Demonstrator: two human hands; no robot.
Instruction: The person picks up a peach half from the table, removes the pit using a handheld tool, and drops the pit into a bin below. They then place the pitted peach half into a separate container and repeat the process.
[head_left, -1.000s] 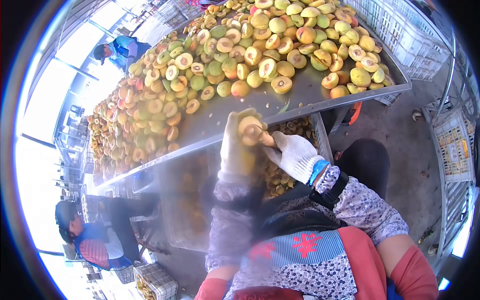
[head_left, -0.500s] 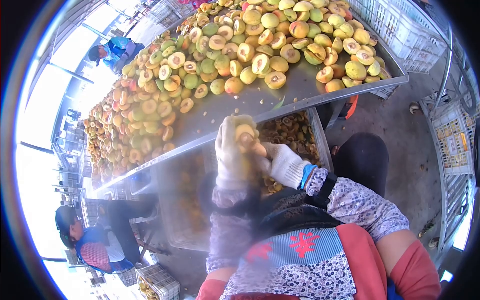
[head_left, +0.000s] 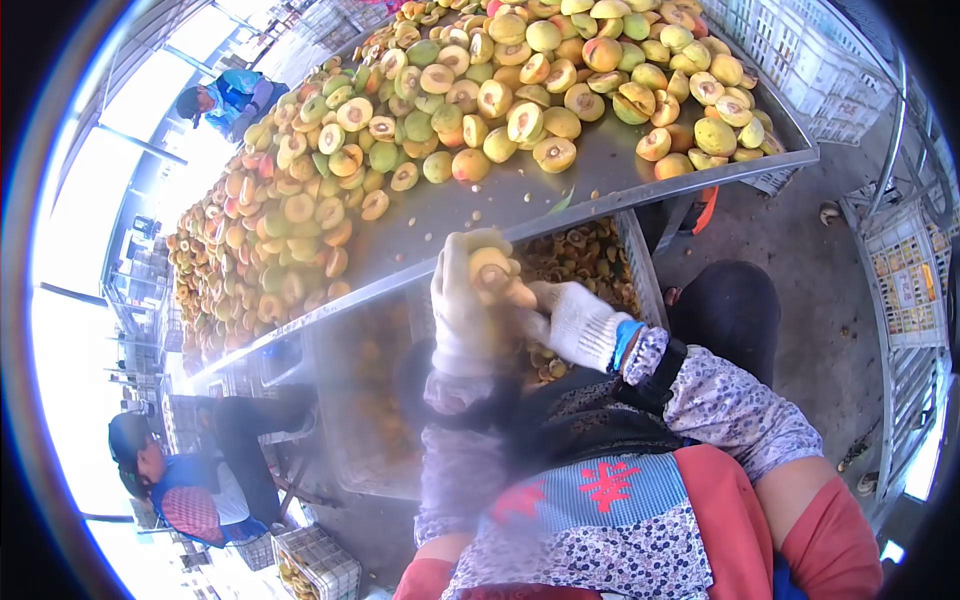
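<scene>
My left hand (head_left: 462, 305), in a stained white glove, is closed around a halved peach (head_left: 490, 268) with its cut face up. My right hand (head_left: 572, 322), also gloved, presses against the fruit's cut face from the right; any tool in it is hidden. Both hands hover over a crate of peach stones and scraps (head_left: 580, 262) just below the table edge. A steel table (head_left: 470, 215) ahead carries a big heap of whole and halved peaches (head_left: 480, 90).
A second crate (head_left: 365, 400) sits lower left of my hands. One seated person in blue (head_left: 180, 480) works at lower left, another (head_left: 225, 95) at the far side. White plastic crates (head_left: 830, 80) stack at right, on a concrete floor (head_left: 800, 290).
Both hands with the peach half shifted slightly up and left since the earliest frame; since half a second ago they have hardly moved.
</scene>
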